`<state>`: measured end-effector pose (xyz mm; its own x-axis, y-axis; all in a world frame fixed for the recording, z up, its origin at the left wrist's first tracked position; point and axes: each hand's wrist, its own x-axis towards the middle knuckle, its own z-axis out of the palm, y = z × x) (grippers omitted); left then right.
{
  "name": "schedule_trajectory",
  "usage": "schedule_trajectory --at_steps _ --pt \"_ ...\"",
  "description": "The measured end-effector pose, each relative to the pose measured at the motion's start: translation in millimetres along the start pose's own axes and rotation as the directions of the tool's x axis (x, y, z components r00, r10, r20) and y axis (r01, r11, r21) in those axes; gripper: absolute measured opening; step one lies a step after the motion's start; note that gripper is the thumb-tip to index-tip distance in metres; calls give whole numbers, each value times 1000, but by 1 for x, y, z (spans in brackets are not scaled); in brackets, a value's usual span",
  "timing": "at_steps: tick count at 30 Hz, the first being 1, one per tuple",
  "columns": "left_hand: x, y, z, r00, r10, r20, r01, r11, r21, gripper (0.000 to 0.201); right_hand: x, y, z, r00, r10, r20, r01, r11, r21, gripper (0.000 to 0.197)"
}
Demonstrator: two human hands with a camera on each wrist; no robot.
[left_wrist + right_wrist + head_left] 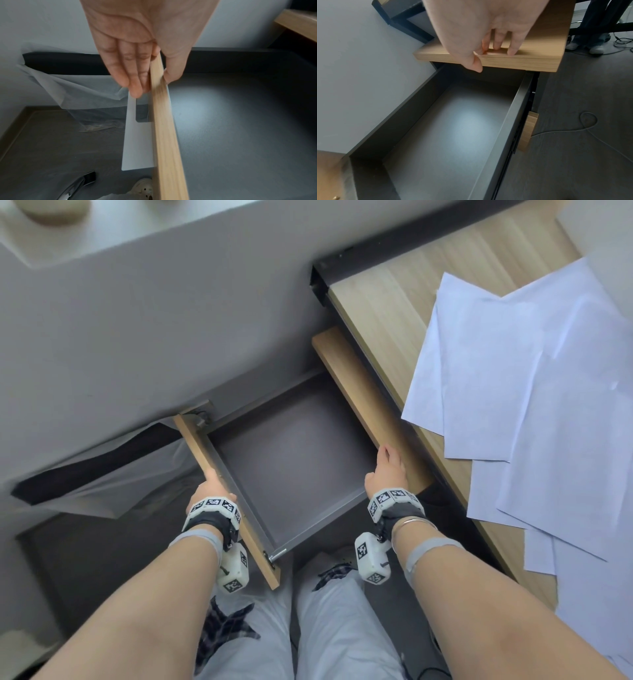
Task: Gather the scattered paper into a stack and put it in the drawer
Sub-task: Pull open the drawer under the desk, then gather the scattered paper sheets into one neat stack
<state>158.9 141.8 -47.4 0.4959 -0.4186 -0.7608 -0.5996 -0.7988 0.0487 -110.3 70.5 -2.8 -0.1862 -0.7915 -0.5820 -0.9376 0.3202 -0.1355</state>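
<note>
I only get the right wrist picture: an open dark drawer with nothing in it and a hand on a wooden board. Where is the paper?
Observer: The paper sheets lie loosely overlapping on the wooden desk, to the right of the drawer.
Operator: What is the other hand doing?
Observer: The left hand pinches the drawer's front panel, with the thumb inside and the fingers outside.
Operator: Is there anything beyond that panel?
Observer: A thin whitish plastic sheet hangs there.

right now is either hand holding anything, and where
The left hand pinches the drawer front at its top edge, thumb inside, fingers outside. The right hand only rests on the desk edge. The paper is unheld.
</note>
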Motion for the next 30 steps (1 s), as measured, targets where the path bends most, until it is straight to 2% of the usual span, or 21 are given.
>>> schedule_trajectory --at_steps 4,6,9,13,16,22,30 --pt "-6 5 -7 999 -12 32 9 994 105 48 -3 -4 -3 1000 12 -14 -12 1000 -1 62" --pt "-13 11 -11 999 3 45 -11 986 167 37 -7 -7 -8 1000 15 -8 -15 1000 -1 59" --pt "-26 27 -16 998 29 64 -43 973 227 34 -12 -12 -18 997 14 78 -15 1000 20 50" --pt "-49 62 -24 989 114 91 -135 952 276 37 -23 -15 -43 979 -42 201 38 999 24 39" --pt "-74 91 -28 975 195 103 -217 930 297 34 -33 -14 -66 976 -97 198 82 993 81 38" --pt "-134 164 -35 913 399 87 -408 873 266 30 -50 10 -117 984 -153 89 129 964 231 35" --pt "-195 268 -13 804 582 118 -582 733 351 15 -46 104 -175 999 -52 8 48 955 292 37"
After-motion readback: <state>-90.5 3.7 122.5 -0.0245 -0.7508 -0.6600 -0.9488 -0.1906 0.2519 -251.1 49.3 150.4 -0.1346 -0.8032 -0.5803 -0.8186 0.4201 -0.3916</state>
